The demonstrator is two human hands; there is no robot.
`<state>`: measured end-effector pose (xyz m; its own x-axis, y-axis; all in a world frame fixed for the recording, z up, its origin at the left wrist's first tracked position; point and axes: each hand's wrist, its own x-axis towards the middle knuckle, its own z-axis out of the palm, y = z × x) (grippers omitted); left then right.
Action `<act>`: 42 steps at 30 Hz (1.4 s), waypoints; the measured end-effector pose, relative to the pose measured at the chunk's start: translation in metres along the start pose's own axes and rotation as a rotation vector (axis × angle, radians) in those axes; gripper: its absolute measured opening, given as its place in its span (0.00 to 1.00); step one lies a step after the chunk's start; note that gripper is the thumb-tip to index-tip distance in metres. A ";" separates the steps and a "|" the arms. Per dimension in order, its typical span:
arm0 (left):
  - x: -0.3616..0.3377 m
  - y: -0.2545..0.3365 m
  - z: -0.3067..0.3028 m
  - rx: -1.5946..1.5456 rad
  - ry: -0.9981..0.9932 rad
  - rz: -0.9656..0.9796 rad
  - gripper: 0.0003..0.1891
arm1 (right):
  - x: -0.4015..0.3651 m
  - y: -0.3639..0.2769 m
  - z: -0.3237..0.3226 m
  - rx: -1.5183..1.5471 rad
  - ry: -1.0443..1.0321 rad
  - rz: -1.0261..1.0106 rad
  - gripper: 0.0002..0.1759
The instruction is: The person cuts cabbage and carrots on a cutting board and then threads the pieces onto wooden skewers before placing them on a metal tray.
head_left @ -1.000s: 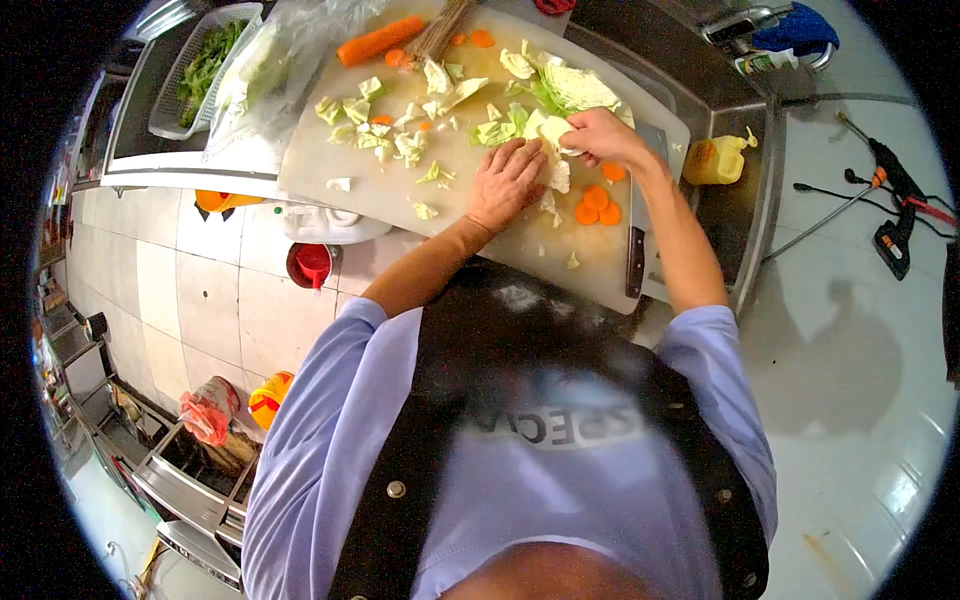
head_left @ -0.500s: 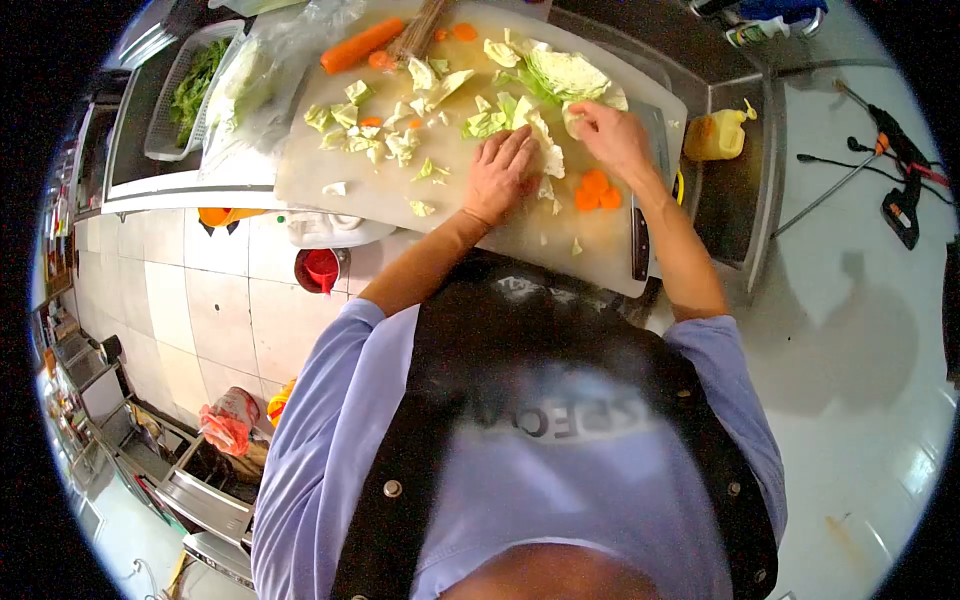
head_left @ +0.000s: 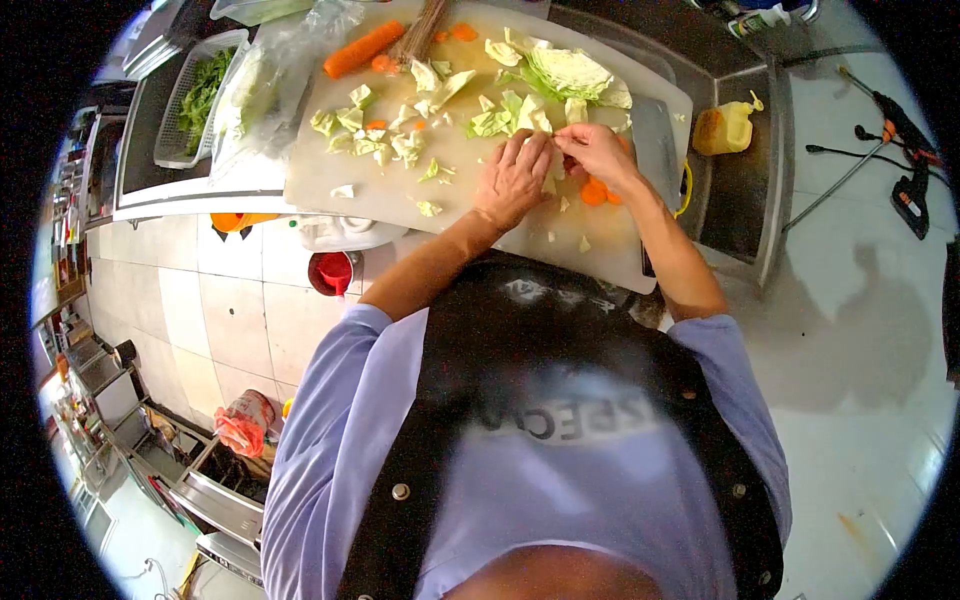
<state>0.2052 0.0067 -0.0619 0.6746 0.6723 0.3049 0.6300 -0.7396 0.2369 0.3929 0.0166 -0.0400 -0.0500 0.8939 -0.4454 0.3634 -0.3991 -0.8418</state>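
Note:
My left hand point(head_left: 514, 180) rests over cabbage pieces near the middle of the white cutting board point(head_left: 350, 192), fingers bent and close together; what lies under them is hidden. My right hand point(head_left: 594, 155) is beside it, thumb and forefinger pinched at the edge of the cabbage leaves. A cut cabbage piece point(head_left: 570, 75) lies beyond both hands, with torn cabbage leaves point(head_left: 498, 118) in front of it. Carrot slices point(head_left: 596, 191) are below my right hand. The knife blade point(head_left: 655, 150) lies at the board's right, its handle mostly hidden by my right forearm.
A whole carrot point(head_left: 363, 50) and a bundle of thin sticks point(head_left: 424, 30) lie at the board's far side. Left are a bagged cabbage point(head_left: 245, 100) and a basket of greens point(head_left: 203, 95). A yellow bottle point(head_left: 724, 128) stands right, beside the metal sink edge point(head_left: 768, 200).
My right hand has moved left and toward me, up against my left hand. My right forearm now covers most of the knife handle. The view has shifted slightly.

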 end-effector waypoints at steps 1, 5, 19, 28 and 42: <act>0.002 -0.001 0.002 0.013 0.013 -0.005 0.32 | 0.000 0.000 0.000 0.019 -0.008 0.015 0.14; 0.003 -0.003 0.009 0.041 0.098 0.000 0.25 | -0.003 -0.007 0.001 0.055 -0.017 0.050 0.14; -0.046 -0.041 -0.045 -0.421 -0.039 -0.116 0.30 | -0.103 0.054 -0.048 -0.393 0.479 -0.075 0.20; -0.081 -0.058 -0.083 -0.595 -0.186 -0.120 0.30 | -0.155 0.084 -0.019 -0.841 0.597 0.106 0.36; -0.064 -0.084 -0.095 -0.460 -0.384 0.149 0.33 | -0.185 0.081 -0.030 -0.295 0.662 0.057 0.21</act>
<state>0.0732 0.0229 -0.0139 0.8866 0.4614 0.0316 0.3459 -0.7068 0.6170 0.4599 -0.1746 -0.0168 0.5159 0.8468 -0.1293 0.5893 -0.4604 -0.6639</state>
